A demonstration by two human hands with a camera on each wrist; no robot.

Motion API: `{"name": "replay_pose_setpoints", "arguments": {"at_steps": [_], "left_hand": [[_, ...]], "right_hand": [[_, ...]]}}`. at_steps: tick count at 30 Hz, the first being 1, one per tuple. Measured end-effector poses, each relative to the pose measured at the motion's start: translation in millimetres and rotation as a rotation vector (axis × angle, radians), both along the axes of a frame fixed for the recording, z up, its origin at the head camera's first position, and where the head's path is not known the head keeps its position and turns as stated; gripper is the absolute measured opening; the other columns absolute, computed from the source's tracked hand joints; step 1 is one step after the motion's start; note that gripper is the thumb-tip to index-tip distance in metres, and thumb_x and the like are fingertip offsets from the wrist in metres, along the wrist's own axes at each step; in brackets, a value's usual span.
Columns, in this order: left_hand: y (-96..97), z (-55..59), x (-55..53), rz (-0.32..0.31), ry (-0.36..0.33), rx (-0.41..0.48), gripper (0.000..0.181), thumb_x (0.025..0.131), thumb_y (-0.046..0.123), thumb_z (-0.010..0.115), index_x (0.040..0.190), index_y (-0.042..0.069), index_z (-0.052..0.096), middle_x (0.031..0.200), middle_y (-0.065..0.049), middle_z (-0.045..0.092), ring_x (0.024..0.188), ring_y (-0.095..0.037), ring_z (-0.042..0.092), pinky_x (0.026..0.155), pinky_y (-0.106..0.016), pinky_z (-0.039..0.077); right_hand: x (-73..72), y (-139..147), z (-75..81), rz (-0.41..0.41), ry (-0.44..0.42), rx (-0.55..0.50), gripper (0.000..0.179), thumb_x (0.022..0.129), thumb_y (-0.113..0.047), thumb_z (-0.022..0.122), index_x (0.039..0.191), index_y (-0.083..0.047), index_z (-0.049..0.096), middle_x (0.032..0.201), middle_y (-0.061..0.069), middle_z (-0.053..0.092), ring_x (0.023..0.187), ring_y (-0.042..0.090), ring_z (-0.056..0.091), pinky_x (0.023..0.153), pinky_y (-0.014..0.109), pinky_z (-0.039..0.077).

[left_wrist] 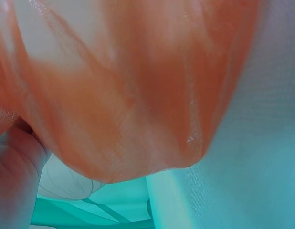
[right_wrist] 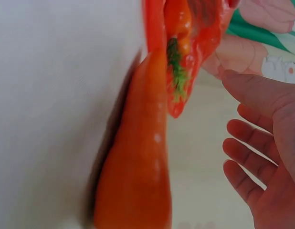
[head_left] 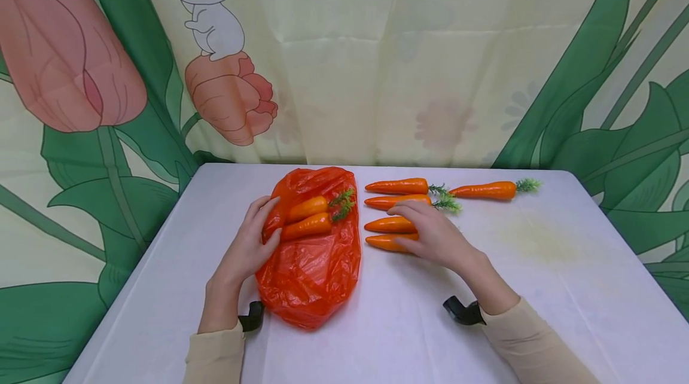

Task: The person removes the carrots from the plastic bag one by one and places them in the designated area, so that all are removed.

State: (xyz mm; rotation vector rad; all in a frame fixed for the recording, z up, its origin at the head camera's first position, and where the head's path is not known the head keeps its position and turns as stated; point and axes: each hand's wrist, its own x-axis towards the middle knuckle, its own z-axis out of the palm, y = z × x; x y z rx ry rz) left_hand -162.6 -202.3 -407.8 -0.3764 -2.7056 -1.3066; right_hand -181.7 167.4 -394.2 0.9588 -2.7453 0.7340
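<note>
A crumpled red plastic bag (head_left: pixel 314 270) lies on the table, with two orange carrots (head_left: pixel 308 226) with green tops on it or in its mouth. My left hand (head_left: pixel 247 240) grips the bag's left edge between thumb and fingers; up close, the translucent film (left_wrist: pixel 138 105) covers most of the left wrist view and hides the fingertips. Over the right-hand group of carrots is my right hand (head_left: pixel 433 231), its fingers spread and holding nothing. The nearest carrot (head_left: pixel 389 243) lies under that hand, which partly hides it; a carrot (right_wrist: pixel 138 157) looms large in the right wrist view.
Beside the bag, more carrots lie in a column, such as the top one (head_left: pixel 398 186). Another carrot (head_left: pixel 484 191) lies farther right. A white cloth covers the table (head_left: pixel 538 288); a curtain with printed tulips (head_left: pixel 344 73) hangs behind its far edge.
</note>
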Motion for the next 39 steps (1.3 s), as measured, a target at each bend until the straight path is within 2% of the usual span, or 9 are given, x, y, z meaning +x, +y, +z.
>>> {"name": "replay_pose_setpoints", "arguments": {"at_steps": [8,15,22,28,34,39], "left_hand": [[-0.4,-1.0,-0.1,-0.010,0.012,0.014,0.067,0.095,-0.003,0.063,0.155,0.010,0.037,0.156,-0.008,0.029,0.137,-0.031,0.039,0.105,-0.048,0.044],[0.0,-1.6,-0.1,-0.015,0.043,-0.001,0.065,0.095,-0.003,0.063,0.154,0.007,0.037,0.155,-0.010,0.030,0.137,-0.032,0.038,0.108,-0.050,0.041],[0.3,-1.7,0.9,-0.006,0.033,-0.004,0.066,0.095,-0.003,0.063,0.155,0.008,0.037,0.155,-0.009,0.030,0.137,-0.031,0.039,0.108,-0.050,0.041],[-0.1,-2.5,0.4,-0.010,0.030,-0.002,0.066,0.095,-0.003,0.063,0.155,0.008,0.037,0.155,-0.009,0.030,0.137,-0.032,0.039,0.106,-0.050,0.042],[-0.8,-1.1,0.6,-0.007,0.030,0.004,0.066,0.095,-0.003,0.063,0.154,0.008,0.037,0.155,-0.009,0.030,0.137,-0.032,0.040,0.106,-0.049,0.043],[-0.6,-1.3,0.1,-0.007,0.026,0.005,0.066,0.095,-0.003,0.063,0.155,0.009,0.037,0.155,-0.009,0.029,0.137,-0.032,0.040,0.106,-0.049,0.043]], "right_hand": [[-11.1,-40.4,1.9,0.048,-0.049,-0.037,0.049,0.088,-0.022,0.079,0.133,-0.010,0.063,0.141,0.011,0.055,0.133,0.031,0.048,0.107,0.051,0.043],[-20.7,-73.4,-3.4,0.088,-0.072,-0.032,0.051,0.089,-0.021,0.079,0.136,-0.013,0.062,0.139,0.007,0.056,0.129,0.026,0.051,0.103,0.045,0.048],[-28.2,-102.2,-10.3,0.113,-0.119,-0.022,0.055,0.089,-0.022,0.080,0.139,-0.013,0.059,0.141,0.007,0.055,0.133,0.027,0.048,0.106,0.047,0.045],[-32.4,-119.9,-19.8,0.137,-0.131,-0.001,0.056,0.091,-0.024,0.078,0.141,-0.013,0.057,0.145,0.008,0.052,0.136,0.028,0.045,0.108,0.045,0.044],[-36.8,-130.2,-22.0,0.143,-0.113,0.005,0.055,0.091,-0.025,0.077,0.140,-0.011,0.058,0.145,0.008,0.053,0.135,0.027,0.046,0.108,0.044,0.044],[-40.8,-134.8,-25.4,0.129,-0.151,0.033,0.057,0.091,-0.027,0.077,0.142,-0.014,0.057,0.145,0.006,0.052,0.134,0.026,0.045,0.106,0.043,0.046]]}}
